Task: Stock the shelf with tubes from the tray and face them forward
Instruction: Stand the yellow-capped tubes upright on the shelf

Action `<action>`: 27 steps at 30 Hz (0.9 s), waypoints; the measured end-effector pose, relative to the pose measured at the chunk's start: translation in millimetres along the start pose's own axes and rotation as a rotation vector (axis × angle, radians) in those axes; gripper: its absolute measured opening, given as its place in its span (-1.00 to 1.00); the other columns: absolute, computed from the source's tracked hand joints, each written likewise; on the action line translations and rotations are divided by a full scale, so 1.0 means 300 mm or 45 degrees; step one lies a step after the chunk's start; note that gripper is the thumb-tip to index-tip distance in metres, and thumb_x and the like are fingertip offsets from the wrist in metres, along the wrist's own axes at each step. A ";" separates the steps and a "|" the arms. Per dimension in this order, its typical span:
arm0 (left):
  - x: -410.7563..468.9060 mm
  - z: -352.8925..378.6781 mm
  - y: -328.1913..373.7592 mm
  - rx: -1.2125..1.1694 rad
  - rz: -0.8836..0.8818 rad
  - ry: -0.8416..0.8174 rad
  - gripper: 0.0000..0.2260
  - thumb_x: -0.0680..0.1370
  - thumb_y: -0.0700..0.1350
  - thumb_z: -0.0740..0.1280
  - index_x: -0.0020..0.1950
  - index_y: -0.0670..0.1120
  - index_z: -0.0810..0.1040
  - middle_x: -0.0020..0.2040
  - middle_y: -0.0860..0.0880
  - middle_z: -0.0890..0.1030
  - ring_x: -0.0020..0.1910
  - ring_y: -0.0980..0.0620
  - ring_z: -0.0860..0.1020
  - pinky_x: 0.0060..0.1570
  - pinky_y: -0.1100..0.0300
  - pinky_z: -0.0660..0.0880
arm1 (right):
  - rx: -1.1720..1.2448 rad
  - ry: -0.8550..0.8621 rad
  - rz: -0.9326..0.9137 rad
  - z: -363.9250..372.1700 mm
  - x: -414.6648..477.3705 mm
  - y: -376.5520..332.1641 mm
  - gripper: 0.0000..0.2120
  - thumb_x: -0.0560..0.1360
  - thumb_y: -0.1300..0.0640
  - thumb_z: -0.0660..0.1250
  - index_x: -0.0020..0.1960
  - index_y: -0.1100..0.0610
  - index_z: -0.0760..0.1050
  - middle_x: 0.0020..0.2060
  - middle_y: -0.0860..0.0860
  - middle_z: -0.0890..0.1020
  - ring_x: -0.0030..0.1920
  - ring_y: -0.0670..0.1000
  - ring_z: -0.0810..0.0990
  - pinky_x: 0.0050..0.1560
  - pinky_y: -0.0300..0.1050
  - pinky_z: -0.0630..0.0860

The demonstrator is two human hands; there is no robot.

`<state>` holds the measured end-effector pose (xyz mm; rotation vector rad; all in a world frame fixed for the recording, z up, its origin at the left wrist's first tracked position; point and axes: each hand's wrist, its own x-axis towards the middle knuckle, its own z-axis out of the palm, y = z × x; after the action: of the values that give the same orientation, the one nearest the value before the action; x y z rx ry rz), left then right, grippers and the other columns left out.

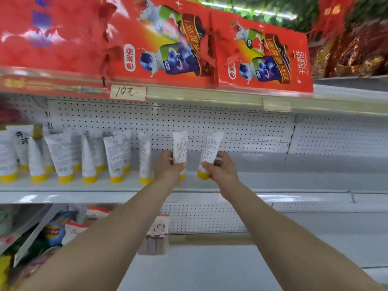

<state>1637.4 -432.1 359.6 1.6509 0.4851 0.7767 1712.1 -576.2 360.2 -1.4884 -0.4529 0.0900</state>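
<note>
Our white shelf (294,181) spans the middle, with a row of yellow-capped tubes (63,156) standing at nine o'clock. Our left hand (168,168) is clamped on an upright tube (180,147) at centre; our right hand (222,168), toward three o'clock, grips a tilted tube (211,148), cap down.

White pegboard back wall (220,122), red gift boxes (210,49) above, green foliage (294,7)

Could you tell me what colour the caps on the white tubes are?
Yellow, on the white plastic tubes; clearest in the head view.
</note>
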 end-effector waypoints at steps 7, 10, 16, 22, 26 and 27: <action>0.143 0.067 -0.082 0.194 0.022 0.179 -0.71 0.52 -0.21 0.39 0.20 -0.11 0.44 0.01 0.02 0.55 -0.05 0.01 0.53 -0.11 0.21 0.38 | -0.126 -0.066 -0.032 0.040 0.187 0.097 -0.62 0.42 0.25 0.48 0.17 0.06 0.44 -0.01 0.05 0.66 -0.13 -0.09 0.64 -0.30 -0.36 0.48; 0.185 0.072 -0.124 0.229 0.036 0.223 -0.75 0.52 -0.19 0.39 0.14 -0.05 0.43 -0.05 0.05 0.56 -0.06 -0.01 0.56 -0.09 0.18 0.42 | -0.144 -0.104 -0.020 0.067 0.241 0.144 -0.63 0.42 0.27 0.48 0.14 0.06 0.43 -0.01 0.08 0.66 -0.15 -0.08 0.64 -0.38 -0.38 0.48; 0.233 0.071 -0.168 0.208 0.034 0.264 -0.74 0.53 -0.18 0.37 0.18 -0.05 0.43 -0.02 0.04 0.59 -0.02 -0.04 0.57 0.08 0.09 0.48 | -0.158 -0.140 -0.008 0.105 0.293 0.187 -0.63 0.43 0.26 0.47 0.16 0.08 0.44 -0.07 0.03 0.66 -0.16 -0.03 0.65 -0.42 -0.37 0.48; 0.250 0.065 -0.173 0.221 0.047 0.260 -0.69 0.56 -0.20 0.33 0.28 -0.09 0.41 0.05 0.00 0.59 0.01 -0.02 0.53 0.07 0.18 0.41 | -0.189 -0.134 -0.004 0.137 0.322 0.210 -0.63 0.41 0.22 0.49 0.16 0.08 0.45 -0.07 0.02 0.67 -0.17 -0.04 0.66 -0.31 -0.27 0.56; 0.253 0.068 -0.176 0.253 0.027 0.264 -0.70 0.57 -0.20 0.32 0.29 -0.08 0.40 -0.01 0.04 0.55 -0.03 0.01 0.52 0.04 0.19 0.39 | -0.221 -0.115 0.002 0.148 0.328 0.222 -0.61 0.40 0.19 0.49 0.16 0.07 0.45 -0.04 0.02 0.68 -0.11 0.00 0.67 -0.16 -0.12 0.63; 0.253 0.068 -0.176 0.256 0.020 0.268 -0.70 0.57 -0.20 0.32 0.29 -0.08 0.40 -0.03 0.04 0.55 -0.03 0.00 0.52 0.03 0.19 0.39 | -0.224 -0.112 0.006 0.150 0.327 0.221 -0.61 0.40 0.20 0.49 0.17 0.07 0.45 -0.04 0.02 0.68 -0.11 0.00 0.67 -0.18 -0.15 0.62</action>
<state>1709.5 -382.2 324.0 1.7676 0.7187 0.9440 1800.5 -495.2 319.6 -1.6631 -0.5392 0.1220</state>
